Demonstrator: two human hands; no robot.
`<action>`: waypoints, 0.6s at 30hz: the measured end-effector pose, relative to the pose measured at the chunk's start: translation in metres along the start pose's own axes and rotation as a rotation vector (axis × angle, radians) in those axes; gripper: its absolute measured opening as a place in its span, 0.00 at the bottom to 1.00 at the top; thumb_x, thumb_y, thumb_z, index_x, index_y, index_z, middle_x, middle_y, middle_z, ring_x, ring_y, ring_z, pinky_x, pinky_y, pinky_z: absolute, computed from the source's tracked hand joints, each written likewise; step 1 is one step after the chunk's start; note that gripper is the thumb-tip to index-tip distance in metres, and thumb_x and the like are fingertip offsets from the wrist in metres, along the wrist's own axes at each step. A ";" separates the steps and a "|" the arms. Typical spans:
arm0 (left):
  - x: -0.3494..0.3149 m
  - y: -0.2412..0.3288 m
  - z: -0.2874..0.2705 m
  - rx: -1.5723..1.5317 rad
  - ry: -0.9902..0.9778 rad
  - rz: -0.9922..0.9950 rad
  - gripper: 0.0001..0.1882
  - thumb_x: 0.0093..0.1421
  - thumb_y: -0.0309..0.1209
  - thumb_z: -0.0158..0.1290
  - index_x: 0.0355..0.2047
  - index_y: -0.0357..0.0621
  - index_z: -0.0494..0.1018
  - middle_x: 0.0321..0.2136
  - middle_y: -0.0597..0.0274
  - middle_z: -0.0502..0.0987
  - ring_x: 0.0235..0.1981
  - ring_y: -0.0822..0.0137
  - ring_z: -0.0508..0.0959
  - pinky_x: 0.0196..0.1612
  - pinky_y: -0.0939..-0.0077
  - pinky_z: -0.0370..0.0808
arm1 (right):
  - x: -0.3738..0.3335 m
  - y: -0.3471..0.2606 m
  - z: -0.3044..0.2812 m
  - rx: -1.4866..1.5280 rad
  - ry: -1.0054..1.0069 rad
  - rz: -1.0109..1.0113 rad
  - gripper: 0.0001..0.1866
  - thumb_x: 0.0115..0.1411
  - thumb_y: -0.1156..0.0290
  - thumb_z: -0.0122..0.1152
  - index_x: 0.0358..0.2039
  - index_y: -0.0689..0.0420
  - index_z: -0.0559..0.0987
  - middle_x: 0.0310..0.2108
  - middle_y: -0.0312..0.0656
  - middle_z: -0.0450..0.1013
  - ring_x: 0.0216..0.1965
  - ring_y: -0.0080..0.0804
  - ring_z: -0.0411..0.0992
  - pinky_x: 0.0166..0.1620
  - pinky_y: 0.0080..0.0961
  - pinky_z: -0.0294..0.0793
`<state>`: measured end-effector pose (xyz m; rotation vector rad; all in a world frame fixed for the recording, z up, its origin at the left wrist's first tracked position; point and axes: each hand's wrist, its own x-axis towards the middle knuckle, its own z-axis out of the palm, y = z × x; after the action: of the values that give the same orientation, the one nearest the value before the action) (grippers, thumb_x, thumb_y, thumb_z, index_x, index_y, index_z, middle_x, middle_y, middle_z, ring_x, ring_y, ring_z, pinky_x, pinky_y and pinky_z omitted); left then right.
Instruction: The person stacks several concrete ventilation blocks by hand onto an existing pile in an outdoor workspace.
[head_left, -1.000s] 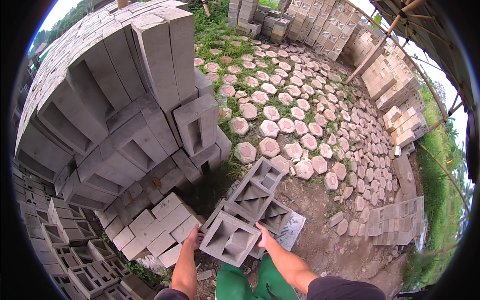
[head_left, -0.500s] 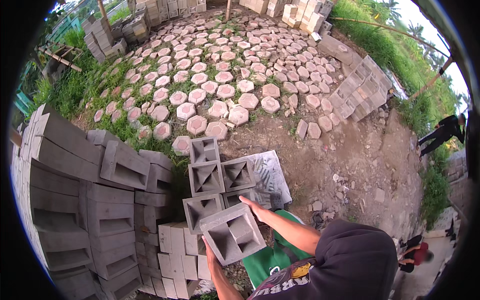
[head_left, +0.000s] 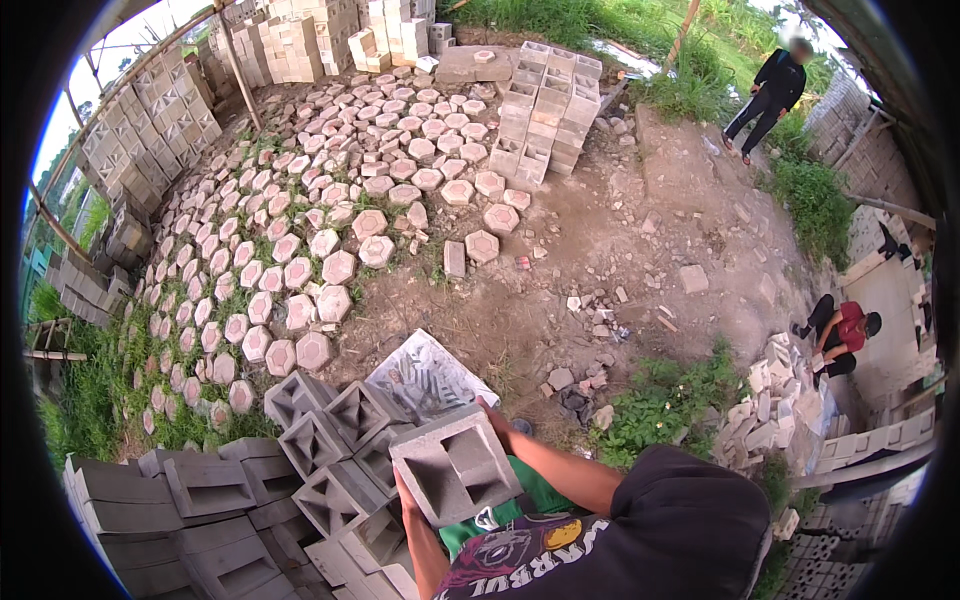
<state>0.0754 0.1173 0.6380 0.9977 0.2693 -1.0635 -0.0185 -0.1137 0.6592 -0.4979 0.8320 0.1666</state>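
Between my two hands I hold a grey hollow concrete block (head_left: 436,482), its recessed openings facing up, close against my body. My left hand (head_left: 407,500) grips its left side. Around the upper right corner curls my right hand (head_left: 496,420); the block hides part of the fingers on both hands. Just left of the held block, several more hollow blocks (head_left: 338,497) stand grouped, recesses upward. Beyond it a pale printed sack (head_left: 432,368) lies flat on the dirt.
Stacked grey blocks (head_left: 215,485) fill the lower left. Hexagonal pavers (head_left: 312,350) cover the ground ahead, with a block stack (head_left: 545,115) at their far right. Rubble (head_left: 765,410) lies right, near a crouching person in red (head_left: 850,325). Another person in black (head_left: 775,90) stands farther back.
My view has swung to the right, bringing the two people further into sight. The block stays in both hands, now nearer my body and away from the grouped blocks.
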 end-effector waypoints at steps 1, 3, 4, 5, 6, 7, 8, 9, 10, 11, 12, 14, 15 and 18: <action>0.009 -0.001 0.026 0.025 -0.026 -0.034 0.39 0.62 0.61 0.32 0.59 0.41 0.61 0.51 0.56 0.70 0.51 0.61 0.69 0.56 0.70 0.63 | -0.013 -0.008 -0.024 0.026 0.014 0.001 0.41 0.59 0.33 0.33 0.52 0.59 0.72 0.51 0.43 0.70 0.50 0.36 0.68 0.56 0.30 0.63; 0.033 -0.004 0.087 0.084 -0.108 -0.095 0.38 0.62 0.60 0.32 0.59 0.41 0.60 0.51 0.57 0.69 0.51 0.62 0.69 0.56 0.71 0.62 | -0.024 -0.041 -0.079 0.153 -0.026 -0.123 0.43 0.59 0.32 0.33 0.53 0.60 0.70 0.51 0.44 0.70 0.51 0.36 0.68 0.57 0.30 0.63; 0.036 0.000 0.103 0.093 -0.108 -0.098 0.38 0.63 0.60 0.32 0.59 0.41 0.60 0.51 0.58 0.69 0.51 0.62 0.69 0.57 0.71 0.62 | -0.061 -0.070 -0.056 0.131 -0.012 -0.152 0.43 0.59 0.32 0.33 0.55 0.60 0.69 0.51 0.45 0.70 0.51 0.36 0.67 0.57 0.31 0.63; 0.035 -0.002 0.130 0.105 -0.127 -0.108 0.37 0.63 0.59 0.31 0.59 0.41 0.60 0.51 0.59 0.69 0.51 0.63 0.69 0.57 0.72 0.62 | -0.073 -0.090 -0.072 0.124 -0.015 -0.141 0.43 0.59 0.32 0.33 0.55 0.60 0.69 0.51 0.45 0.70 0.51 0.36 0.67 0.57 0.31 0.63; 0.039 0.002 0.157 0.123 -0.148 -0.119 0.37 0.63 0.59 0.31 0.59 0.41 0.60 0.52 0.59 0.69 0.51 0.63 0.68 0.57 0.72 0.61 | -0.081 -0.105 -0.088 0.134 -0.025 -0.212 0.43 0.58 0.32 0.33 0.54 0.60 0.69 0.51 0.45 0.70 0.51 0.37 0.67 0.56 0.31 0.63; 0.051 -0.001 0.188 0.153 -0.187 -0.164 0.36 0.64 0.58 0.31 0.59 0.41 0.60 0.52 0.60 0.69 0.51 0.64 0.68 0.57 0.73 0.61 | -0.094 -0.114 -0.110 0.174 -0.004 -0.292 0.43 0.58 0.32 0.33 0.54 0.59 0.70 0.51 0.45 0.70 0.50 0.38 0.68 0.56 0.32 0.63; 0.058 -0.004 0.209 0.166 -0.217 -0.181 0.36 0.64 0.58 0.31 0.59 0.42 0.60 0.52 0.60 0.69 0.51 0.64 0.68 0.57 0.73 0.60 | -0.107 -0.127 -0.120 0.195 0.011 -0.327 0.43 0.58 0.32 0.34 0.53 0.59 0.70 0.51 0.44 0.70 0.50 0.38 0.68 0.56 0.32 0.64; 0.066 -0.008 0.229 0.177 -0.245 -0.197 0.35 0.65 0.57 0.31 0.60 0.42 0.60 0.52 0.61 0.68 0.51 0.64 0.68 0.58 0.74 0.60 | -0.120 -0.138 -0.129 0.215 0.028 -0.366 0.42 0.58 0.32 0.34 0.52 0.59 0.71 0.50 0.43 0.71 0.49 0.38 0.68 0.55 0.32 0.64; 0.086 -0.015 0.234 0.178 -0.324 -0.196 0.35 0.65 0.57 0.30 0.59 0.41 0.60 0.53 0.60 0.68 0.52 0.65 0.67 0.58 0.74 0.59 | -0.127 -0.146 -0.140 0.212 0.033 -0.356 0.42 0.58 0.32 0.34 0.52 0.59 0.71 0.50 0.43 0.71 0.49 0.38 0.68 0.55 0.32 0.64; 0.106 -0.021 0.239 0.177 -0.401 -0.191 0.35 0.65 0.57 0.29 0.59 0.40 0.61 0.53 0.60 0.67 0.53 0.66 0.66 0.59 0.75 0.58 | -0.129 -0.152 -0.149 0.253 0.028 -0.420 0.41 0.58 0.32 0.35 0.51 0.59 0.72 0.49 0.43 0.71 0.48 0.37 0.69 0.54 0.32 0.65; 0.103 -0.020 0.267 0.236 -0.425 -0.169 0.35 0.65 0.56 0.29 0.58 0.40 0.61 0.53 0.61 0.67 0.53 0.67 0.66 0.59 0.75 0.58 | -0.131 -0.155 -0.164 0.308 0.036 -0.491 0.40 0.58 0.33 0.36 0.50 0.58 0.72 0.48 0.42 0.71 0.47 0.37 0.69 0.53 0.32 0.66; 0.106 -0.018 0.303 0.279 -0.445 -0.162 0.35 0.66 0.55 0.28 0.57 0.39 0.62 0.52 0.61 0.68 0.52 0.68 0.67 0.58 0.76 0.59 | -0.130 -0.166 -0.183 0.348 0.037 -0.559 0.39 0.58 0.33 0.38 0.48 0.57 0.73 0.46 0.41 0.72 0.45 0.36 0.70 0.51 0.32 0.68; 0.111 -0.020 0.307 0.291 -0.443 -0.166 0.35 0.66 0.55 0.28 0.57 0.39 0.62 0.52 0.61 0.68 0.52 0.68 0.67 0.58 0.76 0.59 | -0.129 -0.170 -0.190 0.376 0.034 -0.624 0.37 0.58 0.34 0.39 0.47 0.56 0.74 0.44 0.40 0.73 0.44 0.36 0.71 0.49 0.32 0.70; 0.149 -0.029 0.301 0.255 -0.404 -0.258 0.35 0.64 0.57 0.33 0.56 0.40 0.64 0.49 0.63 0.71 0.48 0.69 0.69 0.53 0.77 0.65 | -0.135 -0.186 -0.190 0.336 0.056 -0.595 0.39 0.59 0.34 0.37 0.50 0.58 0.72 0.47 0.41 0.71 0.47 0.35 0.69 0.52 0.31 0.67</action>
<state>0.0478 -0.2131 0.6970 0.9631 -0.0740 -1.5357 -0.1735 -0.3620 0.7182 -0.4132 0.7159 -0.5296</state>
